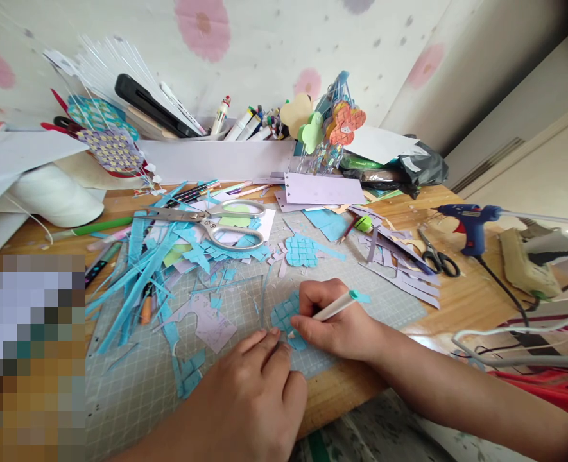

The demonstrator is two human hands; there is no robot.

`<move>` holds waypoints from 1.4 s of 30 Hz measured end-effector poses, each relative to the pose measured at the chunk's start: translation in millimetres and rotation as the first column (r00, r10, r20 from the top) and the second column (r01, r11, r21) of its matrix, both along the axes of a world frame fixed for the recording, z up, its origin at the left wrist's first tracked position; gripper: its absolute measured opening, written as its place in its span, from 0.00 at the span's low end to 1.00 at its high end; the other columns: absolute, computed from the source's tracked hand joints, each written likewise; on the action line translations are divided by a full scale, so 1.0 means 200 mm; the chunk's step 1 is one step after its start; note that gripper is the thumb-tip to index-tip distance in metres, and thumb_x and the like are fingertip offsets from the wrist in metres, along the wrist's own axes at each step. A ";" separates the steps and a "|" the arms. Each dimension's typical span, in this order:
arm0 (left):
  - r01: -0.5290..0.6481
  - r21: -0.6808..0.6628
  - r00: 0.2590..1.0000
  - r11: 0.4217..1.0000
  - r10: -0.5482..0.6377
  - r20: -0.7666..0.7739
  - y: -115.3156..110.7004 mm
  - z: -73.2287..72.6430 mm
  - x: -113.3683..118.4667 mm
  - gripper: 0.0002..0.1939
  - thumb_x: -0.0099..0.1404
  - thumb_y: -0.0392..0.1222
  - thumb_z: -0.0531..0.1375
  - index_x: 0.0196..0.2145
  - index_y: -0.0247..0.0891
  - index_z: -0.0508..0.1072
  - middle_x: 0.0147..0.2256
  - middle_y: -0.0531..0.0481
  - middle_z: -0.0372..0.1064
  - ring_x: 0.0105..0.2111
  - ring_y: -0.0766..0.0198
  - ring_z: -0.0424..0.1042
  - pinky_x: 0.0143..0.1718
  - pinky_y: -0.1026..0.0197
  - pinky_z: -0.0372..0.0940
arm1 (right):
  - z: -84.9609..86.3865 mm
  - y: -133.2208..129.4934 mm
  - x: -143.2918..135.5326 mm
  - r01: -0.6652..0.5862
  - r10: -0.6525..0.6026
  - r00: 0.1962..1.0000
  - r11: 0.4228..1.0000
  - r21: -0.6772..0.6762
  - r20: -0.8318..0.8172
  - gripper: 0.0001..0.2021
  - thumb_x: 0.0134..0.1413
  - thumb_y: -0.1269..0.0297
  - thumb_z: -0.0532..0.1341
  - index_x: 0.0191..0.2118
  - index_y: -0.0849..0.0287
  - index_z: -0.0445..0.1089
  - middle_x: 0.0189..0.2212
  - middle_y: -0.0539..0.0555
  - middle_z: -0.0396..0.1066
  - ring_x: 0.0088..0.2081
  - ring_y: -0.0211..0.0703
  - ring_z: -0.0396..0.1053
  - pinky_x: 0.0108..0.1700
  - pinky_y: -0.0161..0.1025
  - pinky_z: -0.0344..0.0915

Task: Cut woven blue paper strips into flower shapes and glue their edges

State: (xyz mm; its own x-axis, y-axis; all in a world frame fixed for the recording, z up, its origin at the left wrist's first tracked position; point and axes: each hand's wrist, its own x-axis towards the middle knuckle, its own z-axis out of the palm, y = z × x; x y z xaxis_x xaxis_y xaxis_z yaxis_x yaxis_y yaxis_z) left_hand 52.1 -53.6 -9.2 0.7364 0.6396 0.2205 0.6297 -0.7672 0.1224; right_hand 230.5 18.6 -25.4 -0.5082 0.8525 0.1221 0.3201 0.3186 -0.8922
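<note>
My right hand (334, 321) is closed around a white pen (336, 305) with a teal end, its tip low over a blue woven-paper shape (284, 311). Against the lower left edge of that shape rest the fingertips of my left hand (259, 385); its fingers are curled together, and whether they pinch anything is hidden. A second blue woven shape (301, 250) lies just above on the grey cutting mat (245, 282). Left of my hands is a lilac paper piece (214, 326), with a blue woven scrap (190, 373) nearer the front.
Large silver scissors (216, 224) lie on blue strips and scraps. Lilac strips (404, 269), black scissors (440, 256) and a blue glue gun (473, 224) are at the right, beside a power strip (524, 263). Behind stands a long white box (221, 160) of pens.
</note>
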 end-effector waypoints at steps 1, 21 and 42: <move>0.003 -0.001 1.000 1.000 -0.003 0.000 0.00 0.00 0.00 0.06 0.61 0.33 0.54 0.30 0.37 0.71 0.39 0.44 0.76 0.43 0.56 0.74 0.51 0.52 0.66 | 0.00 0.00 0.00 0.007 -0.007 1.000 1.000 -0.002 -0.002 0.11 0.42 0.71 0.59 0.18 0.58 0.55 0.14 0.43 0.53 0.18 0.30 0.48 0.19 0.28 0.46; 0.012 -0.009 1.000 1.000 -0.012 -0.003 0.01 0.00 0.01 0.05 0.61 0.35 0.55 0.30 0.37 0.70 0.39 0.44 0.76 0.44 0.56 0.74 0.51 0.51 0.66 | 0.00 0.00 0.00 0.028 -0.028 1.000 0.999 -0.022 -0.006 0.10 0.43 0.70 0.59 0.18 0.59 0.56 0.15 0.43 0.55 0.19 0.30 0.49 0.19 0.29 0.47; 0.002 -0.051 1.000 0.999 -0.002 -0.001 0.00 0.00 0.01 0.06 0.62 0.32 0.53 0.31 0.37 0.70 0.40 0.44 0.75 0.44 0.57 0.73 0.53 0.50 0.64 | 0.00 0.00 0.00 -0.006 0.007 0.999 1.000 -0.020 0.040 0.11 0.42 0.71 0.59 0.18 0.58 0.55 0.14 0.42 0.52 0.18 0.30 0.47 0.19 0.29 0.45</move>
